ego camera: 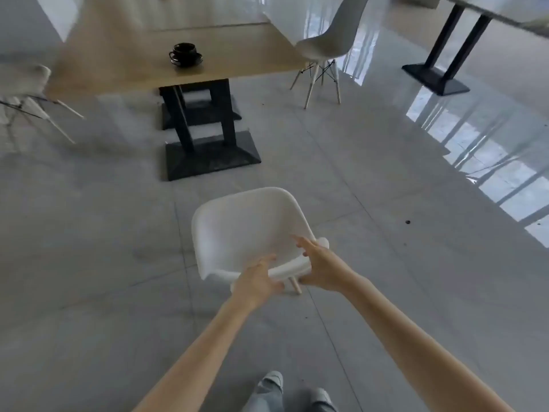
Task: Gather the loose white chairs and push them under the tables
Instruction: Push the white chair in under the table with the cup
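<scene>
A white shell chair (243, 230) stands on the tiled floor in front of me, its seat facing a wooden table (124, 63) on black pedestal bases (208, 156). My left hand (257, 282) and my right hand (319, 267) are at the top rim of the chair's backrest, side by side. Their fingers are spread over the rim and not wrapped round it. One pale wooden chair leg (295, 285) shows between my hands. A gap of bare floor separates the chair from the table.
A second white chair (326, 40) stands at the table's right corner, and a third (23, 84), blurred, at its left. A black cup on a saucer (185, 54) sits on the table. Another table's black legs (439, 72) stand far right. My feet (273, 382) are below.
</scene>
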The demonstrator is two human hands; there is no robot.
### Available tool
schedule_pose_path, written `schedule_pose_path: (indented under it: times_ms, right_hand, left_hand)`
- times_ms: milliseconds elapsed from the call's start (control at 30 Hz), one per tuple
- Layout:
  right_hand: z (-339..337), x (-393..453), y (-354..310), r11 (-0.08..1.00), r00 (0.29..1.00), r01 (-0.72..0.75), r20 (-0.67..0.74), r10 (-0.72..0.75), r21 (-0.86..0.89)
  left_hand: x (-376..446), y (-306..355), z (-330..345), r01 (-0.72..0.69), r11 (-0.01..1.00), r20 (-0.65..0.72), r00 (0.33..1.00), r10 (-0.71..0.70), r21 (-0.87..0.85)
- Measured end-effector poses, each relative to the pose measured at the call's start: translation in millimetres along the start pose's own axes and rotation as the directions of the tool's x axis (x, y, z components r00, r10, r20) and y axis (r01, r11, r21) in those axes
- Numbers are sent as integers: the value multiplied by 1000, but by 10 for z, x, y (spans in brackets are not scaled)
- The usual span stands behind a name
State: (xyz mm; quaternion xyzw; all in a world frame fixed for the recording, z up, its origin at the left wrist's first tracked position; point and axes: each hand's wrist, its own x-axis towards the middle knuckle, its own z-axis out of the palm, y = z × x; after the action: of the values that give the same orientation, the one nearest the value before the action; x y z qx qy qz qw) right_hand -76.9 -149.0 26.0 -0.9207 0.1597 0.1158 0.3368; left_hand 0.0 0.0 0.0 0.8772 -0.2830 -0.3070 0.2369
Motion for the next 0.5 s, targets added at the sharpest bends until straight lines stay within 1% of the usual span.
schedule_pose_path:
  times_ms: [100, 167, 300, 400, 500]
  right_hand:
    - [23, 85, 123, 963, 993, 76, 110, -49, -258]
    - [84, 141, 240, 917, 983, 147, 157, -94, -371]
    - [223, 212, 428, 853, 967, 250, 171, -191, -459]
    - [322, 283, 530, 817, 954, 298, 174, -243, -493]
    - [363, 373, 580, 795, 942, 335, 197, -272, -506]
  left_hand:
    - [9, 18, 161, 67, 990, -33, 997, -63, 122]
    - [1, 60, 279, 119, 965, -86, 991, -102, 235]
    - [44, 110, 472, 188, 913, -167, 977, -135, 362]
    - [143, 99, 573, 219, 849, -165, 974, -157, 482]
    - [255, 47, 591, 218, 790, -143, 976, -165, 573]
